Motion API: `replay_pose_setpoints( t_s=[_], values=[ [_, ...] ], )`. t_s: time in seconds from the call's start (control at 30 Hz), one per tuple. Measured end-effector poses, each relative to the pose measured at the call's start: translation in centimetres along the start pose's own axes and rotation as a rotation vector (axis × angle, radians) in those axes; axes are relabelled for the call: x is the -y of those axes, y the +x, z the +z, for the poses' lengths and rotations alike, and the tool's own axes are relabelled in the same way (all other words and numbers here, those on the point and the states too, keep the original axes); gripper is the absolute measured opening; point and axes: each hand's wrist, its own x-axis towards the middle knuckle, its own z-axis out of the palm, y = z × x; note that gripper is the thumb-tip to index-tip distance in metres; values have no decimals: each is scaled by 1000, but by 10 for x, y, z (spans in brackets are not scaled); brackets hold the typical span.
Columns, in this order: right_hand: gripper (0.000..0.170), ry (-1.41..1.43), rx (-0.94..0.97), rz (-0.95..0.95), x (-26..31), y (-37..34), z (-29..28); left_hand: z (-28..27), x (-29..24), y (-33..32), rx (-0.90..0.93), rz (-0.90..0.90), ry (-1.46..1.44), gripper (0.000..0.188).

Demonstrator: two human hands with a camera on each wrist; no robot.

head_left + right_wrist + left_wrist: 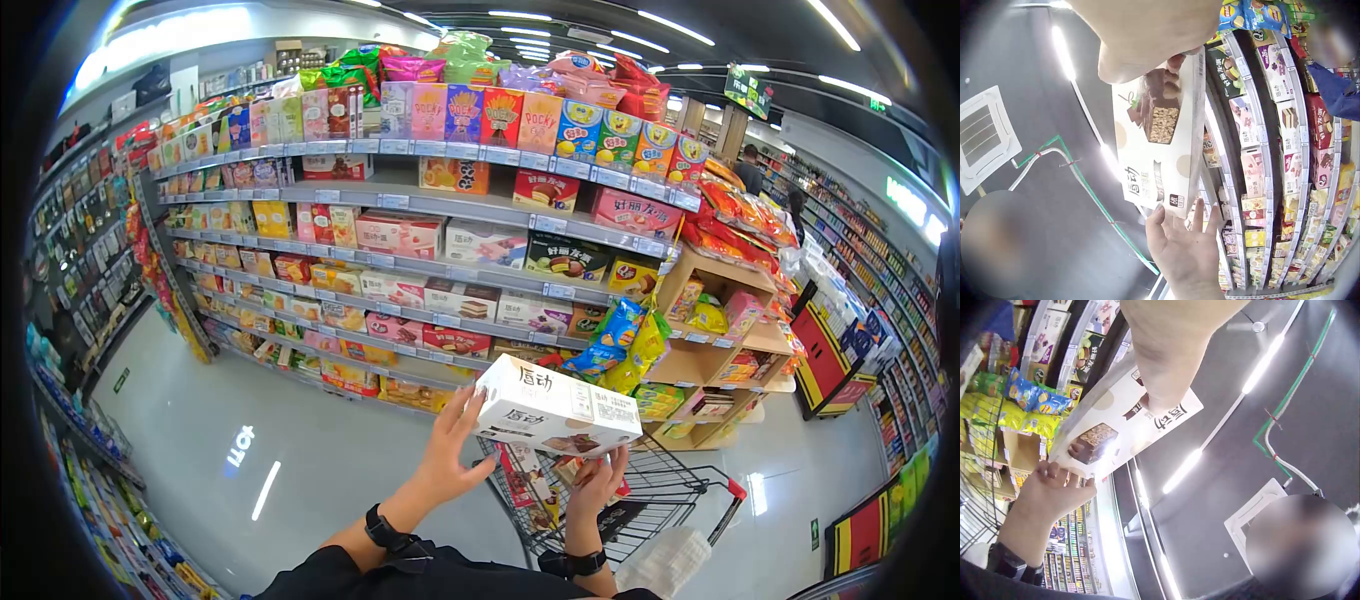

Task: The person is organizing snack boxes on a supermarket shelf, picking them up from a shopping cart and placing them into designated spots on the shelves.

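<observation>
A white snack cake box (556, 406), printed with Chinese characters and a chocolate cake picture, is held tilted in front of me, over the cart. My left hand (446, 449) holds its left end, thumb spread apart from the fingers. At the right end, my right hand (597, 487) grips the lower edge from below. The cake picture on the front face (1099, 442) shows in the left wrist view, where the right hand's fingers meet the box corner. In the right wrist view, the left thumb and fingers are at the box's lower end.
A wire shopping cart (640, 497) with a red-ended handle and several packages inside stands below the box. Ahead runs a long snack shelf (430, 262) packed with boxes. Blue and yellow chip bags (618, 338) hang near its right end, beside a wooden display rack (700, 355).
</observation>
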Motion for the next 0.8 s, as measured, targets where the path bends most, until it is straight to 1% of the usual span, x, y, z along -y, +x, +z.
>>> replay_pose_setpoints(
  t_s=[0.1, 0.2, 0.27, 0.3, 0.33, 0.37, 0.4, 0.43, 0.5, 0.53, 0.57, 0.67, 0.77, 0.8],
  values=[
    [45, 0, -45, -15, 3, 3, -18, 23, -1, 7, -13, 56, -36, 82],
    [46, -26, -33, 3, -10, 11, -40, 39, -8, 9, 30, -2, -86, 81],
    [46, -73, -64, 13, -11, 11, -43, 46, -3, 8, 28, -35, -188, 81],
    [45, -113, -40, 2, -10, 12, -44, 49, 0, 7, 27, -50, -243, 80],
    [46, -152, -14, -10, -11, 13, -45, 47, 3, 9, 17, -11, -201, 81],
    [46, -187, 15, -23, -12, 15, -43, 46, 6, 9, 10, -20, -211, 81],
    [46, -198, 58, 14, -8, 16, -35, 41, 9, 11, 1, -25, -216, 81],
    [46, -175, 52, 6, -12, 16, -26, 35, 13, 11, -3, -28, -217, 81],
    [46, -130, 23, -20, -22, 15, -7, 22, 31, 8, -89, -8, -186, 80],
    [49, -164, 106, 3, -18, 16, 5, 17, 41, 9, -142, 8, -175, 80],
    [50, -177, 140, 8, -22, 17, 18, 9, 54, 8, -166, -4, -145, 79],
    [49, -219, 276, 51, -34, 14, 63, -32, 88, 3, -253, -43, -57, 75],
    [51, -237, 329, 104, -44, 10, 115, -77, 108, 12, -305, -64, -29, 71],
    [52, -241, 343, 74, -49, 10, 131, -95, 113, 16, -322, -65, -21, 69]
  ],
)
